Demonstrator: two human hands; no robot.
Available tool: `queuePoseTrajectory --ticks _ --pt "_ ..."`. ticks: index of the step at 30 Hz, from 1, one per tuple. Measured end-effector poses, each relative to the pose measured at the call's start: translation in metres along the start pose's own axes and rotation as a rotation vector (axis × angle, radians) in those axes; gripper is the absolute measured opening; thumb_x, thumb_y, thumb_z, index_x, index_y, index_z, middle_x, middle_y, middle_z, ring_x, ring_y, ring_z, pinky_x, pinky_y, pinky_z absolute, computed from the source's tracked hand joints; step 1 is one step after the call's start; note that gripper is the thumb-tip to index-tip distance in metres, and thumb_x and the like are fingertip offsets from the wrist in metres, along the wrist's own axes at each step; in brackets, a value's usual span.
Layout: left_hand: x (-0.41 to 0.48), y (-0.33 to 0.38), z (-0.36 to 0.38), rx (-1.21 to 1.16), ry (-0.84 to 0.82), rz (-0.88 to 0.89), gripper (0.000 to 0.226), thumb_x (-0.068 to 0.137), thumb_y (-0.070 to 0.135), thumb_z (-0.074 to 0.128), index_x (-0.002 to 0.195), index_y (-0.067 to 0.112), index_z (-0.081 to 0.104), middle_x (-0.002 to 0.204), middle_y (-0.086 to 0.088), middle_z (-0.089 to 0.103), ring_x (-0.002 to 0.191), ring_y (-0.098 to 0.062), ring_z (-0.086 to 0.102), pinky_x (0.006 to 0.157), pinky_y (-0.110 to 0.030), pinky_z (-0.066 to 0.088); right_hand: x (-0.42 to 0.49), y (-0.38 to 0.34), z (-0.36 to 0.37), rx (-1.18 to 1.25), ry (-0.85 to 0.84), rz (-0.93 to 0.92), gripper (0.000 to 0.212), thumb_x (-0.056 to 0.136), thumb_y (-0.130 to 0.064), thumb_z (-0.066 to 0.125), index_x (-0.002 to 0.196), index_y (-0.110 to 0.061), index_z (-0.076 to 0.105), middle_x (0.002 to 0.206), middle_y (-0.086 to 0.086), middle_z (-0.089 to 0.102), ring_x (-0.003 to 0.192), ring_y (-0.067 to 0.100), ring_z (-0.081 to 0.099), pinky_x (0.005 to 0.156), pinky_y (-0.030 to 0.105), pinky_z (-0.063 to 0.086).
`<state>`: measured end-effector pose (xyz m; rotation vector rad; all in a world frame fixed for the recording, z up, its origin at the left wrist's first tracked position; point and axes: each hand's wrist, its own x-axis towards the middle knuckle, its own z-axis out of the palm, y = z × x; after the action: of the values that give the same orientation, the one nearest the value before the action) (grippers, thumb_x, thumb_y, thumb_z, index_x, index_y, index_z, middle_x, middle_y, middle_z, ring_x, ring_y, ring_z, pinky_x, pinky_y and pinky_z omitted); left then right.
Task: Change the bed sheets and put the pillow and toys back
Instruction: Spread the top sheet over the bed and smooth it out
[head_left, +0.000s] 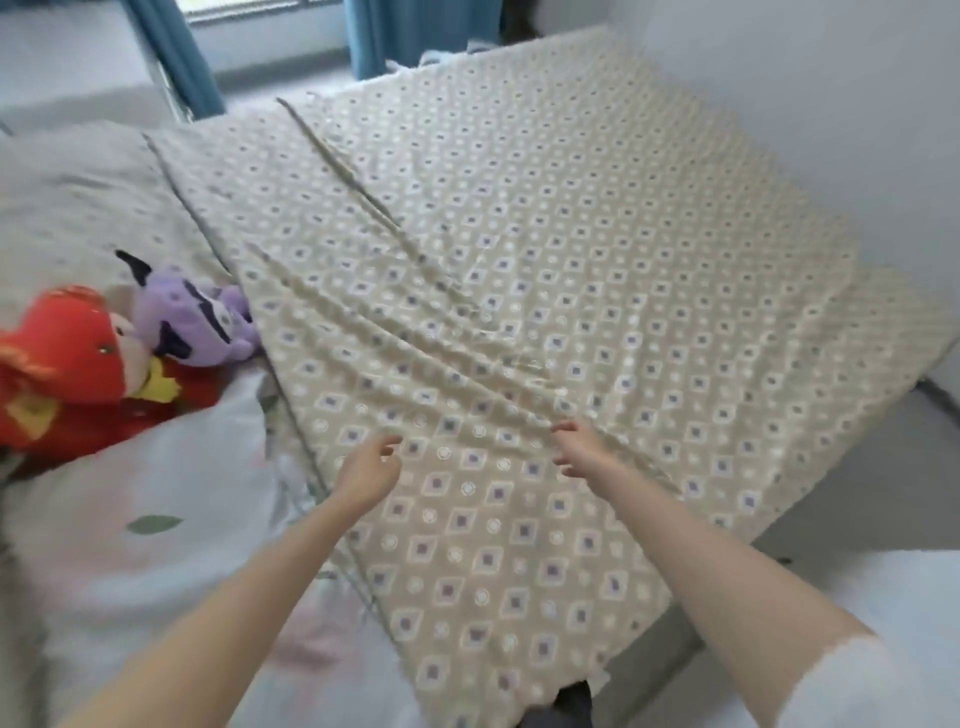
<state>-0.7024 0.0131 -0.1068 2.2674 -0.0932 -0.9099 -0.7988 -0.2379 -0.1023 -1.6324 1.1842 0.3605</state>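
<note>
1. Sheet (545, 234), beige with a diamond print: spread across the bed, with long creases running toward the hands.
2. Left hand (369, 470): fingers loosely spread above the sheet's near part, holding nothing.
3. Right hand (574, 449): fingers spread at the end of a crease (contact with the cloth unclear).
4. Red plush toy (67, 364) and purple plush toy (197, 317): touching each other, lying on pale bedding left of the sheet, above a white quilt (156, 519).

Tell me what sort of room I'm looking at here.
Most likely a bedroom: a beige patterned sheet is spread out flat, a red plush toy and a purple plush toy lie on bedding to its left, and blue curtains hang behind.
</note>
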Motion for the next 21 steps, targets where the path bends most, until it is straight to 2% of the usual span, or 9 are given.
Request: queuePoseTrajectory --ticks 3,8,11,12,14,17,19,20,21 --pt "0.023 0.004 0.005 -0.044 0.058 -0.078 0.041 0.095 0.015 0.042 0.135 0.020 0.048 0.134 -0.006 0.053 0.120 -0.021 0.051 0.095 -0.034 0.043 0.044 -0.027 -0.001 -0.096 -0.047 -0.062 0.031 0.096 -0.012 0.036 0.120 -0.014 0.055 0.102 0.000 0.053 0.078 0.017 0.054 0.063 0.027 0.044" --pt "0.068 0.015 0.023 -0.104 0.161 -0.172 0.048 0.095 0.014 0.041 0.142 0.020 0.040 0.145 -0.003 0.043 0.127 -0.023 0.046 0.102 -0.037 0.040 0.122 -0.067 0.002 -0.245 -0.133 -0.136 0.031 0.094 -0.013 0.038 0.120 -0.015 0.054 0.091 -0.006 0.053 0.084 0.021 0.059 0.078 0.035 0.050" --pt "0.103 0.013 0.036 -0.138 0.219 -0.218 0.053 0.094 0.011 0.041 0.145 0.021 0.035 0.148 -0.002 0.038 0.119 -0.020 0.049 0.094 -0.031 0.040 0.172 -0.088 0.014 -0.323 -0.193 -0.193 0.034 0.094 -0.013 0.039 0.127 -0.015 0.049 0.108 -0.003 0.052 0.097 0.025 0.061 0.087 0.039 0.052" --pt "0.114 0.012 0.039 -0.142 0.235 -0.230 0.054 0.093 0.010 0.041 0.146 0.021 0.034 0.149 -0.002 0.037 0.124 -0.021 0.046 0.098 -0.033 0.038 0.188 -0.093 0.019 -0.340 -0.206 -0.212 0.034 0.095 -0.015 0.039 0.129 -0.015 0.047 0.112 -0.002 0.052 0.095 0.025 0.061 0.087 0.040 0.052" --pt "0.133 0.007 0.045 -0.150 0.251 -0.233 0.055 0.094 0.010 0.041 0.147 0.019 0.032 0.151 -0.003 0.034 0.136 -0.021 0.034 0.109 -0.035 0.029 0.216 -0.100 0.028 -0.346 -0.219 -0.228 0.037 0.096 -0.016 0.040 0.133 -0.015 0.043 0.111 -0.001 0.051 0.083 0.022 0.060 0.083 0.040 0.053" --pt "0.170 -0.004 0.055 -0.140 0.285 -0.221 0.054 0.096 0.013 0.043 0.148 0.017 0.028 0.153 -0.005 0.030 0.141 -0.019 0.027 0.113 -0.033 0.022 0.264 -0.110 0.047 -0.385 -0.235 -0.224 0.047 0.093 -0.011 0.039 0.140 -0.015 0.038 0.107 0.002 0.052 0.079 0.023 0.059 0.078 0.042 0.054" --pt "0.189 -0.011 0.060 -0.086 0.307 -0.196 0.056 0.097 0.015 0.043 0.149 0.016 0.025 0.156 -0.004 0.023 0.144 -0.017 0.018 0.115 -0.033 0.016 0.288 -0.115 0.059 -0.375 -0.258 -0.216 0.056 0.091 -0.009 0.041 0.145 -0.017 0.030 0.125 0.011 0.050 0.080 0.027 0.059 0.065 0.038 0.052" --pt "0.198 -0.013 0.062 -0.061 0.315 -0.193 0.057 0.097 0.016 0.043 0.150 0.017 0.023 0.158 -0.003 0.018 0.146 -0.018 0.013 0.116 -0.034 0.014 0.299 -0.117 0.064 -0.370 -0.268 -0.218 0.060 0.091 -0.011 0.043 0.148 -0.019 0.026 0.133 0.014 0.046 0.083 0.028 0.059 0.063 0.037 0.051" --pt "0.206 -0.015 0.064 -0.039 0.323 -0.197 0.057 0.097 0.018 0.042 0.150 0.019 0.021 0.159 -0.003 0.013 0.146 -0.018 0.009 0.116 -0.036 0.012 0.309 -0.119 0.071 -0.392 -0.265 -0.230 0.063 0.091 -0.014 0.047 0.149 -0.022 0.022 0.140 0.013 0.040 0.090 0.031 0.061 0.068 0.039 0.054"
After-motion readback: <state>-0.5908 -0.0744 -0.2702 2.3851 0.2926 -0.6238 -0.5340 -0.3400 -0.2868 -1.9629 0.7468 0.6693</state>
